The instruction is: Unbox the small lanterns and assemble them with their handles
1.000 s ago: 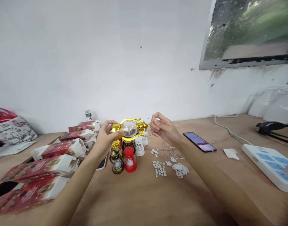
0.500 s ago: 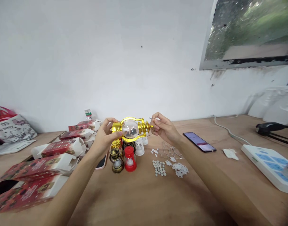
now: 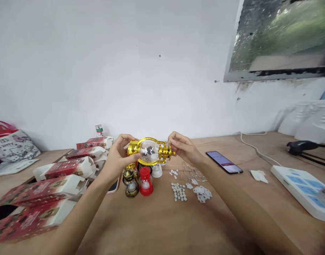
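A gold lantern [image 3: 149, 151] with a clear globe lies sideways in the air, a dark shape showing inside the globe. Wrapped round its gold base, my left hand [image 3: 122, 152] is closed, thumb toward the globe. My right hand [image 3: 185, 148] is closed in a pinch at the lantern's top end, on a thin wire handle that its fingers mostly hide. Below stand a red lantern [image 3: 146, 182], a dark bronze lantern [image 3: 130, 184] and white ones [image 3: 157, 171]. Bent wire handles [image 3: 191, 172] lie beneath my right forearm.
Red boxes [image 3: 48, 189] with open ends line the left side. Button cells [image 3: 178, 191] and small white plastic parts [image 3: 203, 193] lie mid-table. A phone [image 3: 223, 162], crumpled tissue [image 3: 258, 176] and a white device with blue keys [image 3: 302, 187] are on the right.
My right hand has moved slightly left, bringing the thin wire against the lantern's top end. The lantern has rolled a little in my left hand and sits slightly lower in view.
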Demonstrator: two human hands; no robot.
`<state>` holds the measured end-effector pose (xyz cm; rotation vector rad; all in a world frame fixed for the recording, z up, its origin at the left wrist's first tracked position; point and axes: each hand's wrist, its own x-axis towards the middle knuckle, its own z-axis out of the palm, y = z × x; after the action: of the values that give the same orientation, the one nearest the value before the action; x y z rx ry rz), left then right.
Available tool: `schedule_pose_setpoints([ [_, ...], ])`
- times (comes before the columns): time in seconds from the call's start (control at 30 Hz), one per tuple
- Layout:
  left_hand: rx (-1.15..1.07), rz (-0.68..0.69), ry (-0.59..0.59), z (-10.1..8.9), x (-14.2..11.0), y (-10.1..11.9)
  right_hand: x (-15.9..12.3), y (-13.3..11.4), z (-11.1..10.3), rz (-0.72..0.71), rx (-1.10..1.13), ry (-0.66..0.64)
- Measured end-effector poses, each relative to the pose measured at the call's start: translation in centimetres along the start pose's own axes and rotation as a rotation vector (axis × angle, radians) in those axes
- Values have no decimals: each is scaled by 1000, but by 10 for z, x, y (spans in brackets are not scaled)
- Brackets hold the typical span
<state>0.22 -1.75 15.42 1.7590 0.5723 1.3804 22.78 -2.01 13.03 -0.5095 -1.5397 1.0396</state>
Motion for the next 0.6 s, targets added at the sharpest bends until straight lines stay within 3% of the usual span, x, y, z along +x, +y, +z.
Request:
schedule_pose_setpoints([
  [0.3, 14, 51, 13, 0, 0, 0, 0, 4, -2, 19, 4, -53],
  [0.6, 12, 115, -9, 1, 0, 0, 4, 5, -4, -31, -38, -6],
])
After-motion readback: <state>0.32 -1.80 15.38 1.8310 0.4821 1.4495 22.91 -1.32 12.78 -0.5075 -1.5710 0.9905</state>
